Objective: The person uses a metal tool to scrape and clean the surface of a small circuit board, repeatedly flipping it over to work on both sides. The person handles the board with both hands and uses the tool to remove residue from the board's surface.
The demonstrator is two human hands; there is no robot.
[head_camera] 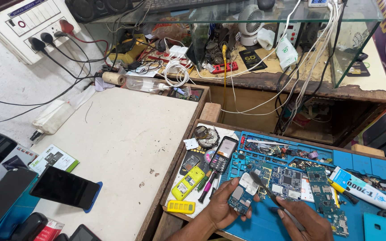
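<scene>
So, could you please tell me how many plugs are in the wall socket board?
3: two black plugs side by side at the left, one red plug to their right. Others may sit outside the frame.

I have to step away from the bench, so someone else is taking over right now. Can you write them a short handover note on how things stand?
Left hand holds a small phone circuit board over the blue repair mat.
Right hand holds a slim tool, its tip at the board's top edge.
Other bare boards lie on the mat to the right, beside a white glue tube.
A yellow phone shell and a keypad phone lie left of the mat.
Done: board is out of its case. Left: the work on the board; how far along it is cannot be told.
</scene>
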